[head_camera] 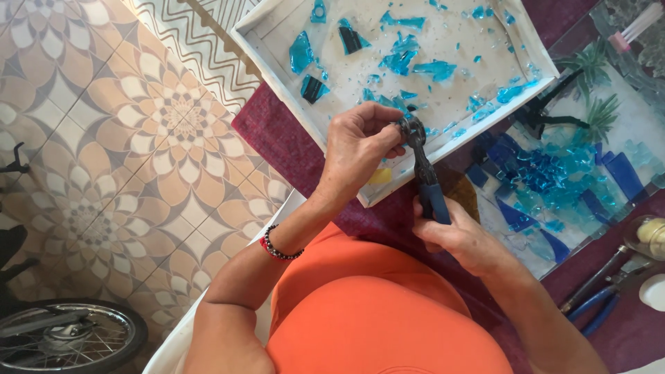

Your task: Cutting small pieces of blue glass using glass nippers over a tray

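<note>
A spoked wheel (69,336) lies on the patterned floor tiles (104,138) at far left. The person's left hand (357,149) pinches something small against the head of the glass nippers (422,173); the piece itself is hidden by the fingers. This happens over the near rim of a white tray (388,187) littered with blue glass shards (402,59). The right hand (460,239) is clenched round the blue handles. A hard squeeze could send a splinter flying or nick the pinching fingertips. Spare pliers (603,291) lie at right.

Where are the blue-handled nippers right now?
Head view, centre: nippers held in the right hand, head at the left hand's fingertips, over the white tray's near edge.
</note>
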